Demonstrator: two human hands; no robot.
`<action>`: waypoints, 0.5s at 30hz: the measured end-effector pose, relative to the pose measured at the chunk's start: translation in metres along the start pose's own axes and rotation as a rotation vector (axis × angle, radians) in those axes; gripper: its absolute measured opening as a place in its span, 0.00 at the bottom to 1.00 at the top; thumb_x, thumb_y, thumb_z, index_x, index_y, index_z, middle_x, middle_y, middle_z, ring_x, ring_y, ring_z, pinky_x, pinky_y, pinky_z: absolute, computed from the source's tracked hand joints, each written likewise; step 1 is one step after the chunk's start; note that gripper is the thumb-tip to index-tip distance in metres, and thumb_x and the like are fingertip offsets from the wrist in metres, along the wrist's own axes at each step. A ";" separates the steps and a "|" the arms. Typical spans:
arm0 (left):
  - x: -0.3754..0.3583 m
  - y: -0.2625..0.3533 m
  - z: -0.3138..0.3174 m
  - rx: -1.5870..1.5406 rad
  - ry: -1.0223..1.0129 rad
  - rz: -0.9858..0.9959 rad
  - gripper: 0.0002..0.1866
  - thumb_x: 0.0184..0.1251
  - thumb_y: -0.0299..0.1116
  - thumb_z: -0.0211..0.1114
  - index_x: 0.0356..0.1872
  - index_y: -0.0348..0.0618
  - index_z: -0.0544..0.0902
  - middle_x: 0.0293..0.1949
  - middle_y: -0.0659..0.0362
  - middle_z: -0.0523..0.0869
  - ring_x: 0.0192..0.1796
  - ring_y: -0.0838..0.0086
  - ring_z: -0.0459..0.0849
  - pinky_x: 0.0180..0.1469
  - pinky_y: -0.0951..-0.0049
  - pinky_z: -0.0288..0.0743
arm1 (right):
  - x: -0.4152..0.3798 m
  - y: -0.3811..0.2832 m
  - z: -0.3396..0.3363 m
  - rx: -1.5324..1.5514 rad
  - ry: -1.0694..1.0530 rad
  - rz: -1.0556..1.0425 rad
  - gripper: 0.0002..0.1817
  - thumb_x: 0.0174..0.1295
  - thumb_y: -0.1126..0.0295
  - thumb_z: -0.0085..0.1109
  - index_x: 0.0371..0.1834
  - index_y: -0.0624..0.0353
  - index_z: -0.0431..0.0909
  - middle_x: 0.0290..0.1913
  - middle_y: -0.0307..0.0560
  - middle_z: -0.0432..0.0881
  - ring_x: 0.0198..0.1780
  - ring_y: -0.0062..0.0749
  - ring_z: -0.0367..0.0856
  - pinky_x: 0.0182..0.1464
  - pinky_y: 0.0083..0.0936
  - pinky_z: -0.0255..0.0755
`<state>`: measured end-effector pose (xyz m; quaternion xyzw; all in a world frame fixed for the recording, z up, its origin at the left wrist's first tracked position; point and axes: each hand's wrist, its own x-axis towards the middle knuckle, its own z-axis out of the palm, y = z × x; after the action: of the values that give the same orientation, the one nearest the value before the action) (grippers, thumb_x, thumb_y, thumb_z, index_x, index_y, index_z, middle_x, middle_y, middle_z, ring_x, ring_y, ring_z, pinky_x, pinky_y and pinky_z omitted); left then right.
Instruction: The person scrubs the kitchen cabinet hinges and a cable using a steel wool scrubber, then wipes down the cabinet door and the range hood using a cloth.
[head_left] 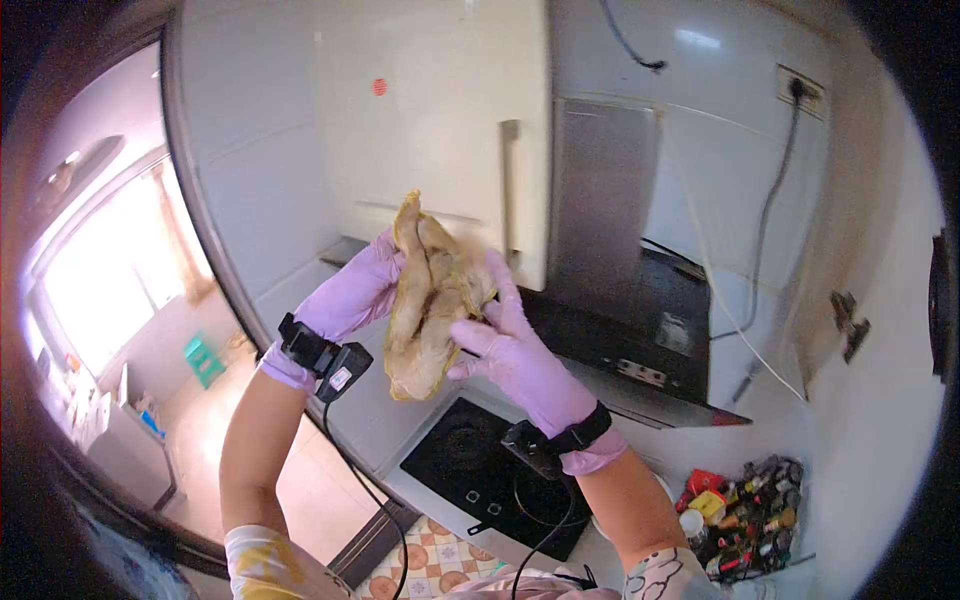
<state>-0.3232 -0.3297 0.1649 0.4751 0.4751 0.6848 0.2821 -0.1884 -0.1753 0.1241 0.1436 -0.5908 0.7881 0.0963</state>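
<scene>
A crumpled, pale beige cloth [425, 310] with yellow edges hangs upright in front of me, its folds facing the camera. My left hand [372, 272], in a pink glove, holds it from the left; the fingers pass behind the cloth and are hidden. At its right edge, my right hand [498, 335], also in a pink glove, grips the cloth with some fingers bent around the edge and the thumb in front. Black strapped devices with cables sit on both wrists.
Below the hands is a black cooktop [465, 450]. A dark range hood [630, 330] slants out on the right, beside a cream cabinet [430, 110]. Several bottles and packets [750, 515] crowd the lower right corner. A doorway opens on the left, with a green stool [203, 360] beyond.
</scene>
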 end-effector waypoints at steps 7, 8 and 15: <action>0.052 0.003 0.103 0.412 -0.153 -0.039 0.31 0.60 0.32 0.61 0.62 0.38 0.57 0.54 0.58 0.71 0.57 0.78 0.70 0.59 0.75 0.64 | -0.047 -0.058 -0.044 -0.305 0.197 -0.302 0.31 0.49 0.80 0.57 0.60 0.59 0.61 0.55 0.51 0.70 0.54 0.32 0.72 0.53 0.26 0.69; 0.060 0.000 0.115 0.397 -0.189 -0.047 0.29 0.60 0.32 0.61 0.60 0.35 0.60 0.51 0.59 0.73 0.54 0.79 0.71 0.58 0.77 0.64 | -0.056 -0.071 -0.056 -0.509 0.262 -0.297 0.28 0.50 0.79 0.57 0.57 0.60 0.64 0.51 0.50 0.73 0.51 0.31 0.73 0.53 0.26 0.69; 0.119 -0.030 0.155 0.585 -0.350 0.106 0.11 0.62 0.31 0.60 0.43 0.40 0.70 0.35 0.67 0.71 0.38 0.84 0.69 0.42 0.82 0.65 | -0.107 -0.187 -0.099 -1.185 0.648 -0.027 0.14 0.50 0.75 0.52 0.42 0.62 0.74 0.30 0.50 0.79 0.28 0.32 0.79 0.30 0.26 0.73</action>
<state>-0.2296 -0.1590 0.1980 0.6701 0.5704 0.4416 0.1752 -0.0383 -0.0258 0.2313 -0.1697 -0.8627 0.3326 0.3409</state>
